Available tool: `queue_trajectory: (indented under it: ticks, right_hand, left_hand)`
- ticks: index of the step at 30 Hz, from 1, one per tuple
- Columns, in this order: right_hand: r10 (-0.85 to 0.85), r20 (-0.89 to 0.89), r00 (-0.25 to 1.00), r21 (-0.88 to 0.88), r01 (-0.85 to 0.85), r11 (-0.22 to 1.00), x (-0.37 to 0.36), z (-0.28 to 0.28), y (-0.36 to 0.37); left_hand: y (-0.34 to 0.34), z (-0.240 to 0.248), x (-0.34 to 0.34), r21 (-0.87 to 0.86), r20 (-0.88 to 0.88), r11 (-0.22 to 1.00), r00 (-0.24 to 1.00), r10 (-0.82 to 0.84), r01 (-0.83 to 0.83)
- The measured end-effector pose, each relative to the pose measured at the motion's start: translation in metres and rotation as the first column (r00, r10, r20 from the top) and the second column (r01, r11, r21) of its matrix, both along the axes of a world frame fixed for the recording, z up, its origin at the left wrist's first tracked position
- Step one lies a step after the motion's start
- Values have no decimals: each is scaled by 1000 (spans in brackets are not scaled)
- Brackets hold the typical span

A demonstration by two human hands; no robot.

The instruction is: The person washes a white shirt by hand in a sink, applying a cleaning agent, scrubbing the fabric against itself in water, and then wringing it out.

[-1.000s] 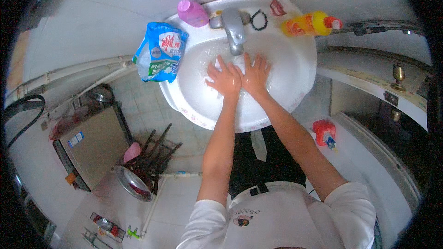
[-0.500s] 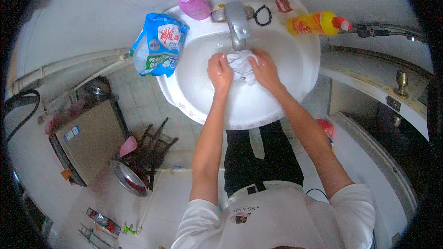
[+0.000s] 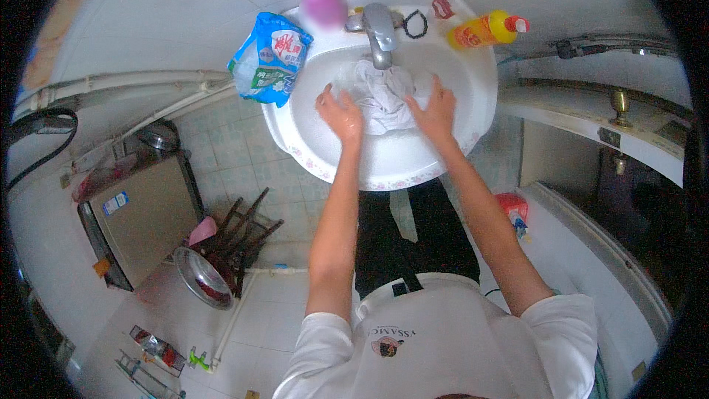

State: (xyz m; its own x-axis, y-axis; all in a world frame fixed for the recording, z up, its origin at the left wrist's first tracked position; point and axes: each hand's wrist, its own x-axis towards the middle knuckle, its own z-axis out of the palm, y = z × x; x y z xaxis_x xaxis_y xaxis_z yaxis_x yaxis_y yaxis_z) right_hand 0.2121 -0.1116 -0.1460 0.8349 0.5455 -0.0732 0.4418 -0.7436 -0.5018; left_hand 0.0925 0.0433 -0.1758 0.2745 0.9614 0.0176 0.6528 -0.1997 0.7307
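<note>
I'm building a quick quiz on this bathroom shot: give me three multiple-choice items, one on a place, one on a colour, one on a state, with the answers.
1. Where does the white cloth lie?
A. On the floor
B. In the basin under the tap
C. On the metal box

2. What colour is the bottle with the red cap at the sink's right rim?
A. Yellow
B. Green
C. Black

3. How do the two hands stand?
A. Both clenched around the tap
B. Both hanging at the person's sides
C. Spread open, one on each side of the cloth

Answers:
1 B: the cloth sits bunched in the sink just below the tap.
2 A: the bottle has a yellow body.
3 C: the left hand and right hand flank the cloth with fingers extended.
</note>
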Motion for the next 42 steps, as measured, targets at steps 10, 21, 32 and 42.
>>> queue_trajectory:
  ticks: [10,21,32,42]
  right_hand:
    - [266,169,949,-351,-195,916,-2,-69,74]
    - [26,-449,893,269,107,957,15,-27,53]
    - [114,266,957,-184,-66,981,-27,-6,14]
    - [155,-245,957,-343,-235,909,9,-71,79]
  left_hand:
    - [-10,-42,48,-10,-556,949,787,-267,314]
    - [2,-7,34,-338,32,911,970,-240,236]
    - [-38,8,12,167,-330,960,930,-159,224]
    - [4,-47,47,48,-488,900,797,-357,433]
